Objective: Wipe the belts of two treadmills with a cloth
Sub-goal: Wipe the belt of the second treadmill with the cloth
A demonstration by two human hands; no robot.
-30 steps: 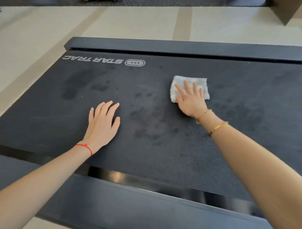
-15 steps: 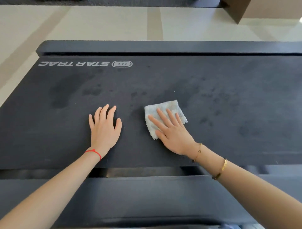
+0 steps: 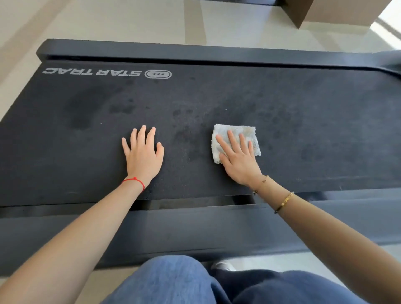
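Two flat grips | right hand (image 3: 238, 160) fingers straight, pressing nubbly square cloth (image 3: 235, 138) | left hand (image 3: 143, 155) splayed on pebbled belt (image 3: 303, 130)

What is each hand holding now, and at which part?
Nothing is gripped. The right hand presses flat on the near part of the cloth, fingers straight. The left hand rests flat on the belt.

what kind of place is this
Probably a gym or fitness room: a treadmill belt with a Star Trac logo, pale tiled floor, and what may be another machine's base behind.
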